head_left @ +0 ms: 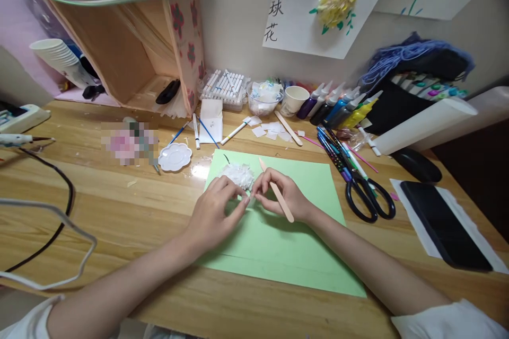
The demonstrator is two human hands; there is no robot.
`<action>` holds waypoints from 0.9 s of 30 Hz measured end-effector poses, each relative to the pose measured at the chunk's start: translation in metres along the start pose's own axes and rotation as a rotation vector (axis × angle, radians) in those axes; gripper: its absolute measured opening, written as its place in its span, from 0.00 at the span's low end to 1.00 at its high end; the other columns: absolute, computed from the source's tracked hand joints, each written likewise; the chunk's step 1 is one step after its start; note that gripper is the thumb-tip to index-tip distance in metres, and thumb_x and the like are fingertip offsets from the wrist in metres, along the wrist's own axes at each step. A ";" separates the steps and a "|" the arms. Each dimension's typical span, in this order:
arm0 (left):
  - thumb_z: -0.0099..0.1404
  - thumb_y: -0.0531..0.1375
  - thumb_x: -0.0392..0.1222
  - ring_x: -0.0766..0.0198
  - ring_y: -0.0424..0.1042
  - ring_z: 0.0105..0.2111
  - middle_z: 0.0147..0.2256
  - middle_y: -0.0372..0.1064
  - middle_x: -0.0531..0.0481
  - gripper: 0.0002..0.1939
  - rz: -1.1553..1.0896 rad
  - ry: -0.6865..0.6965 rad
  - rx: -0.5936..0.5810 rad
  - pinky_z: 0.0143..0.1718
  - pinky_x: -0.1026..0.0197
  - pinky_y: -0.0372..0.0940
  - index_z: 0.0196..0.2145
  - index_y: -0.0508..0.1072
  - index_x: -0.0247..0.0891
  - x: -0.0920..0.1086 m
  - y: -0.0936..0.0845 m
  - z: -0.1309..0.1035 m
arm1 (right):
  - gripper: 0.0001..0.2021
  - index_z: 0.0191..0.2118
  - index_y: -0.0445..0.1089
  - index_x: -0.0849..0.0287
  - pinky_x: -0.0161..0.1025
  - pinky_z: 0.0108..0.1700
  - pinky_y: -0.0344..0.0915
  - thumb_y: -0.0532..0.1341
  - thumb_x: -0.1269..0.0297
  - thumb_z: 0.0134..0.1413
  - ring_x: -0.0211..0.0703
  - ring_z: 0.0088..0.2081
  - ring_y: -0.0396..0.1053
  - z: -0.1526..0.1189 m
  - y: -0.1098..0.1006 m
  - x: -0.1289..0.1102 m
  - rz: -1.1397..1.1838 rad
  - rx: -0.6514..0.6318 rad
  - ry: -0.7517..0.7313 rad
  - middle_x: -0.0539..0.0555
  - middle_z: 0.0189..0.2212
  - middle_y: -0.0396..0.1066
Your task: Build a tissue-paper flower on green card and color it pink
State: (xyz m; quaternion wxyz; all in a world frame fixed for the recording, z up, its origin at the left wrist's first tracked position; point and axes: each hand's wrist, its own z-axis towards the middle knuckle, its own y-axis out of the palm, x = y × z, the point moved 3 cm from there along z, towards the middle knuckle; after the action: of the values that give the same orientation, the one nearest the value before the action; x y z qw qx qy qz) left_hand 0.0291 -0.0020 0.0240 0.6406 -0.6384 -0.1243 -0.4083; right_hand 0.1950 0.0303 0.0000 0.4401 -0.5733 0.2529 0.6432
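A light green sheet lies on the wooden desk. Near its upper left part is a clump of white paper pieces. Just below the clump, my left hand pinches at a small whitish piece, its fingertips meeting those of my right hand. My right hand also holds a flat wooden stick, slanted across its fingers. What lies between the fingertips is small and partly hidden.
Black-handled scissors and pens lie right of the sheet, beside a black phone. Behind are a white palette, paper squares, a paper cup and paint bottles. Cables cross the left side.
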 end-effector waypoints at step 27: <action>0.63 0.56 0.44 0.61 0.66 0.36 0.32 0.67 0.50 0.07 0.305 -0.090 0.061 0.33 0.61 0.58 0.29 0.67 0.39 -0.007 -0.001 0.000 | 0.19 0.31 0.65 0.58 0.39 0.32 0.58 0.41 0.61 0.66 0.41 0.27 0.62 -0.008 0.004 -0.011 -0.385 -0.084 -0.358 0.54 0.24 0.67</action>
State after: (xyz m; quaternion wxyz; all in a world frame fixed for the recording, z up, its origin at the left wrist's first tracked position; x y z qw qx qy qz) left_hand 0.0236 0.0008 0.0199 0.7080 -0.6478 -0.0669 -0.2732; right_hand 0.1950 0.0187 0.0081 0.5678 -0.5057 0.0304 0.6488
